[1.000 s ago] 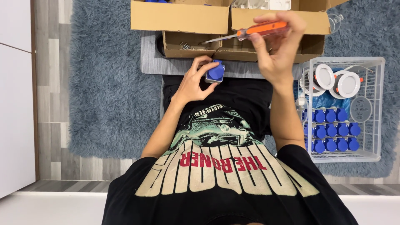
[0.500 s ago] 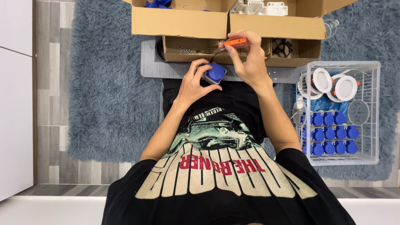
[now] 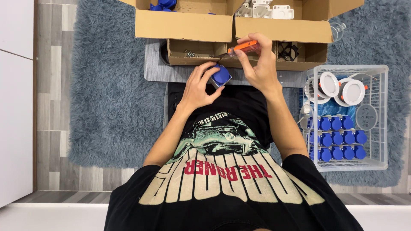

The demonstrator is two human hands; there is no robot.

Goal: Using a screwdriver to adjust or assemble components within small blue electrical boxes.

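My left hand (image 3: 199,85) grips a small blue socket part (image 3: 221,75) with a round blue cap, held over my lap near the grey mat (image 3: 154,68). Close above it my right hand (image 3: 258,64) holds an orange-handled screwdriver (image 3: 243,47), whose shaft angles down and left toward the blue part. Both hands sit just in front of the low cardboard tray (image 3: 188,53) that holds small screws.
Open cardboard boxes (image 3: 184,23) stand at the top with blue and white parts inside. A clear wire basket (image 3: 349,117) on the right holds rows of blue parts and white round fittings. A shaggy blue-grey rug (image 3: 107,98) lies underneath.
My right hand has brought the screwdriver down from higher up toward the blue part. The left hand has kept the blue part in about the same place.
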